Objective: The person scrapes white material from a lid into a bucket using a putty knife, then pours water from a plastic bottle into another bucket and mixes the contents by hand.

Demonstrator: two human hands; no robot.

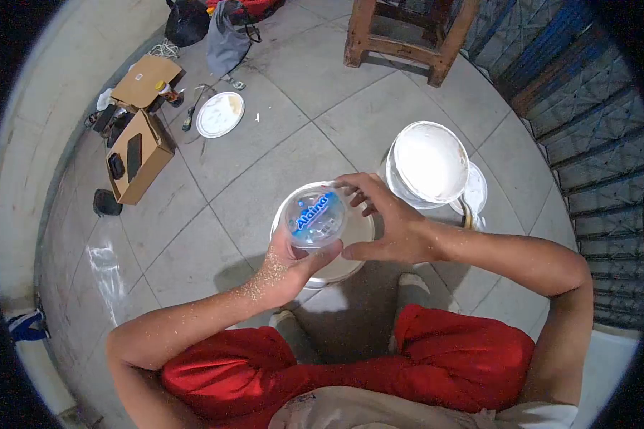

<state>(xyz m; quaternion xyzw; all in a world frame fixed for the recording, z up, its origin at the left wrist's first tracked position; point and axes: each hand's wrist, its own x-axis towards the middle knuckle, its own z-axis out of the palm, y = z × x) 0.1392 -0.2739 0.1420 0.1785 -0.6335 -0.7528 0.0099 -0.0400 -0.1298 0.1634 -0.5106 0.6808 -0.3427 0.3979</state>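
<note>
My left hand [286,270] is wrapped round the lower side of a clear round plastic container [315,218] with blue lettering on it. Sandy specks cover that wrist. To the right of the container is my right hand [386,222], its fingers curved and apart and its thumb near the left thumb; it grips nothing that I can see. Both hands are above a white bucket [359,232], whose pale contents show partly behind them. The rest of the bucket is hidden by the hands and the container.
A second white bucket [429,163] with white contents stands at the right, beside a white-smeared lid [475,189]. Another round lid [220,114] lies farther left. Cardboard boxes [147,168] line the left wall. A wooden stool [408,43] stands at the back, and a metal shutter [587,136] borders the right.
</note>
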